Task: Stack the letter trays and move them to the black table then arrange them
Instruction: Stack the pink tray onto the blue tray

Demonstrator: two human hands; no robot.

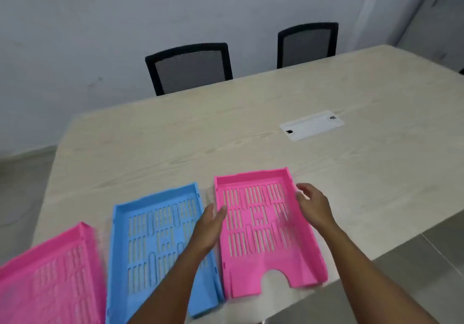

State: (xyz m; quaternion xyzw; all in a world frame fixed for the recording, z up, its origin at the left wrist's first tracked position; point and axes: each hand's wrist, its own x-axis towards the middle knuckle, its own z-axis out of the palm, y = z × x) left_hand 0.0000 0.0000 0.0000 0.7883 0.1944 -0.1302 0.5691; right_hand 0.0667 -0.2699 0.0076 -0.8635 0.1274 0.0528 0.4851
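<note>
Three slotted letter trays lie side by side on a light wooden table (251,128). A pink tray (261,225) is on the right, a blue tray (155,243) in the middle, and another pink tray (47,281) at the lower left, cut off by the frame edge. My left hand (208,228) hovers open at the right pink tray's left wall, over the gap between it and the blue tray. My right hand (311,205) is open at that tray's right wall, fingers curved toward it. Neither hand grips anything.
Two black mesh chairs (190,67) (307,43) stand behind the table against a pale wall. A white cable cover (311,128) is set into the tabletop at the right. The table's near edge runs diagonally at lower right, with grey floor beyond. No black table is in view.
</note>
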